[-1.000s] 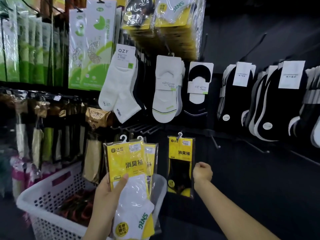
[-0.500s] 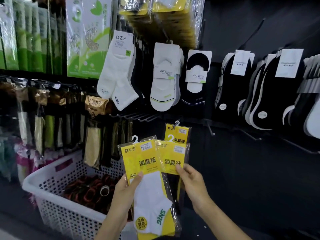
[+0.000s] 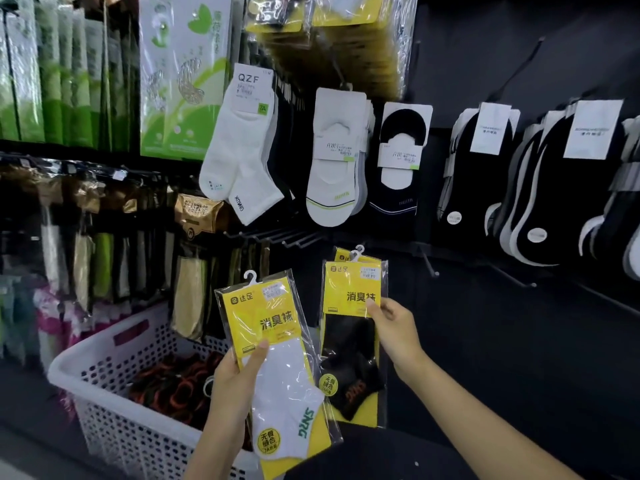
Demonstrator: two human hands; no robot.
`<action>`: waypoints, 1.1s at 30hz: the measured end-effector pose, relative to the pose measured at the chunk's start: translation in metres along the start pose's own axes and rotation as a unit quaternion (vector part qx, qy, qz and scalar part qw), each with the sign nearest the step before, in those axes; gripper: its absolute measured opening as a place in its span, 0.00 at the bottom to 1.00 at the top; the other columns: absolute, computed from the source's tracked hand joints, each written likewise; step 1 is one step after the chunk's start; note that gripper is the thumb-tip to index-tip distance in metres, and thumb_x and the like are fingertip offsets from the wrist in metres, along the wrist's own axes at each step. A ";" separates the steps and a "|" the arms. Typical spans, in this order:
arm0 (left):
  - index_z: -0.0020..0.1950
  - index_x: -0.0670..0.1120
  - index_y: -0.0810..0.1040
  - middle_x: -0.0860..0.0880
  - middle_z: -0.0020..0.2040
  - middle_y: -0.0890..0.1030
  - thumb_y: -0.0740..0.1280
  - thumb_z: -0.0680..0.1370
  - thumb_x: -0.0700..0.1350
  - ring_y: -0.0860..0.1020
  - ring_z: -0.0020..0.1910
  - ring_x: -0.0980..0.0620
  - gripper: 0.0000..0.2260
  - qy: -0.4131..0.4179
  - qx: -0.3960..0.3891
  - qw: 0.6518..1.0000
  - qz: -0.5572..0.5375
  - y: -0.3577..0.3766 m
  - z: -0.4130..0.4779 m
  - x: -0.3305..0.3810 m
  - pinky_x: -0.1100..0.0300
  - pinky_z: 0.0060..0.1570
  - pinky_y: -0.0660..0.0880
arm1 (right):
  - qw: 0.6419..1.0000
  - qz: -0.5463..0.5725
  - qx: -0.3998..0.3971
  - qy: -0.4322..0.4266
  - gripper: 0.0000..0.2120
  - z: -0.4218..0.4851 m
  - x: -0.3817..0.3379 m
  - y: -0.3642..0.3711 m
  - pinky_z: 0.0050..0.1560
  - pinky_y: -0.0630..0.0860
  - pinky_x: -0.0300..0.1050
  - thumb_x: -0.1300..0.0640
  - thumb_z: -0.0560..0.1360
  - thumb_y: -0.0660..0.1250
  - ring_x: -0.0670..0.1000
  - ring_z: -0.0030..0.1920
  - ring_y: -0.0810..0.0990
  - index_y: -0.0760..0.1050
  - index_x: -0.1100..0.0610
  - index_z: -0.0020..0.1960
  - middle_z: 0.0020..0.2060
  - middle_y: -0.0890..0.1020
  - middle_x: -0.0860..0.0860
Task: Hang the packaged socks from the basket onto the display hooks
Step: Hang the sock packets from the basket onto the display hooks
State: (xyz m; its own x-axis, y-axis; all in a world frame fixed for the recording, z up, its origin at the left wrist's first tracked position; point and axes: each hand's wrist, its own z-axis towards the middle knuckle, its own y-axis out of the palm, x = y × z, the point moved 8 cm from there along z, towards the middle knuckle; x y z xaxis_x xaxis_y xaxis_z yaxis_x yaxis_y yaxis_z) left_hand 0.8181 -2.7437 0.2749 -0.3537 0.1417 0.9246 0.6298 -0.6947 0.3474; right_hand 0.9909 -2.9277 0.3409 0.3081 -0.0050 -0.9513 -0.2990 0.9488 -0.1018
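Two hands: left hand [image 3: 239,382] is gripping the white sock pack [image 3: 277,358] near the basket [image 3: 104,358]; right hand [image 3: 394,327] is pinching the black sock pack [image 3: 349,327].
Hanger [image 3: 356,253]: it could be missing the hidden hook, dropping the pack.

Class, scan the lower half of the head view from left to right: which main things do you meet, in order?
white basket → left hand → white-sock packet → black-sock packet → right hand

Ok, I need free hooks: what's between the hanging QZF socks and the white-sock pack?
A row of bare black hooks, below the QZF socks and above the white-sock pack, in the head view.
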 end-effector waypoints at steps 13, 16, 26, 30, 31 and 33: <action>0.56 0.49 0.80 0.52 0.48 0.85 0.65 0.78 0.46 0.84 0.45 0.54 0.08 -0.026 -0.043 0.999 0.011 0.011 -0.002 -0.017 0.60 0.40 0.76 | 0.959 0.047 0.218 0.176 0.11 0.013 0.061 -0.027 0.53 0.76 0.48 0.58 0.76 0.67 0.54 0.51 0.78 0.77 0.61 0.57 0.55 0.80 0.57; 0.56 0.49 0.79 0.51 0.49 0.85 0.65 0.78 0.45 0.84 0.46 0.53 0.08 -0.025 -0.048 0.998 0.011 0.014 -0.001 -0.016 0.58 0.43 0.77 | 0.973 0.051 0.162 0.154 0.13 -0.004 0.063 -0.016 0.58 0.75 0.48 0.56 0.77 0.66 0.53 0.54 0.77 0.74 0.60 0.59 0.56 0.78 0.56; 0.52 0.48 0.81 0.50 0.47 0.85 0.68 0.76 0.43 0.84 0.44 0.53 0.06 0.000 -0.104 0.994 0.028 0.057 -0.009 -0.010 0.65 0.37 0.78 | 0.990 0.070 -0.110 0.057 0.11 -0.059 0.018 0.034 0.42 0.78 0.34 0.52 0.77 0.65 0.46 0.44 0.84 0.80 0.58 0.51 0.45 0.86 0.52; 0.54 0.47 0.79 0.50 0.48 0.85 0.67 0.76 0.41 0.84 0.45 0.55 0.07 0.035 -0.137 0.990 0.022 0.079 -0.010 0.002 0.67 0.37 0.77 | 0.990 0.126 -0.052 0.043 0.07 -0.058 0.008 0.016 0.39 0.80 0.38 0.56 0.77 0.66 0.49 0.42 0.85 0.81 0.58 0.49 0.42 0.86 0.53; 0.55 0.48 0.78 0.52 0.48 0.85 0.66 0.77 0.41 0.83 0.45 0.57 0.08 0.045 -0.144 0.988 0.018 0.084 -0.009 0.007 0.69 0.37 0.76 | 0.990 0.133 -0.030 0.037 0.07 -0.055 0.005 0.009 0.39 0.81 0.38 0.56 0.77 0.66 0.49 0.42 0.85 0.81 0.58 0.49 0.42 0.86 0.52; 0.58 0.52 0.75 0.56 0.49 0.84 0.66 0.77 0.42 0.82 0.48 0.60 0.11 0.060 -0.155 0.986 0.023 0.091 -0.006 0.011 0.71 0.40 0.76 | 0.991 0.132 0.013 0.035 0.07 -0.048 0.003 -0.002 0.39 0.81 0.40 0.56 0.77 0.66 0.49 0.41 0.85 0.80 0.58 0.48 0.41 0.86 0.52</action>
State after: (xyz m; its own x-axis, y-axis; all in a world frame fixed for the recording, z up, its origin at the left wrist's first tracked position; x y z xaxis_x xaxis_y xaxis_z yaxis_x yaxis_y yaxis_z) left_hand 0.8671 -2.8099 0.3158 -0.4207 0.0326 0.9066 0.4118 -0.8836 0.2229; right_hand 0.9491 -2.9452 0.3237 0.1582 0.2237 -0.9617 -0.3371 0.9277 0.1603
